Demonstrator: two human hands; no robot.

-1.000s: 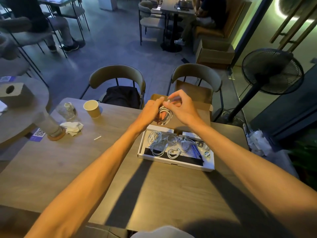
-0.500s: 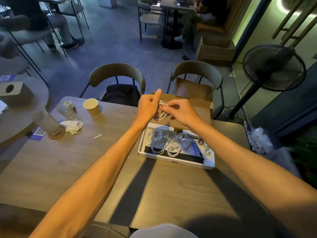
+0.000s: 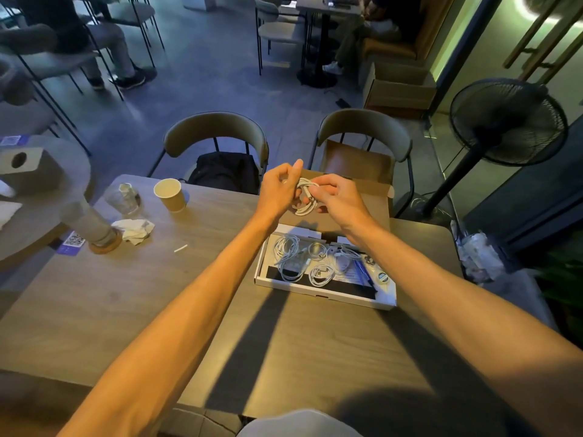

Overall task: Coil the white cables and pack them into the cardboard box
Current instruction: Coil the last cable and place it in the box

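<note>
A white cable (image 3: 305, 197) wound into a small coil hangs in the air above the far end of the box. My left hand (image 3: 279, 192) grips its left side, thumb raised. My right hand (image 3: 339, 200) pinches its right side near the top. Below them lies the shallow white cardboard box (image 3: 318, 290) with its brown lid (image 3: 373, 201) folded back. Several coiled white cables (image 3: 303, 260) lie inside the box, along with a blue pen and a small round item.
On the wooden table (image 3: 126, 310) stand a paper cup (image 3: 168, 193), a glass (image 3: 123, 198), a crumpled tissue (image 3: 134, 230) and a tall glass on a coaster (image 3: 91, 227). Two chairs (image 3: 217, 143) face me across the table. A black standing fan (image 3: 504, 124) is at the right.
Both hands have kept turning the coil above the box lid; my left thumb has lifted and my right hand has shifted its pinch along the cable. The box has not moved.
</note>
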